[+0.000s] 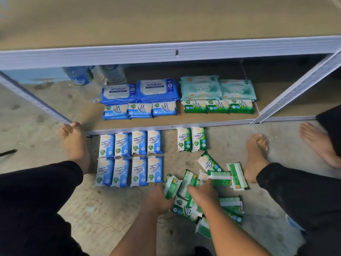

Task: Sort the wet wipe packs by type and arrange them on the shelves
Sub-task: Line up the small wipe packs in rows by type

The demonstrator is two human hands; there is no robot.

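- Grips green-and-white plastic wipe pack [170,187] with left hand [158,199].
- Rests right hand [203,194] on loose green pile [228,177] on floor; grasp unclear.
- Beyond: blue-and-white packs [129,159] in two floor rows.
- Farthest: sorted packs [140,110] on grey metal shelf [221,123].

A storeroom: bare concrete floor [96,215], slotted metal shelving [166,52].

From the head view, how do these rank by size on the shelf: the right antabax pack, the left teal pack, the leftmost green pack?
1. Largest, too alike to rank: right antabax pack and left teal pack.
2. Smallest, clearly: leftmost green pack.
All sit at similar distance.
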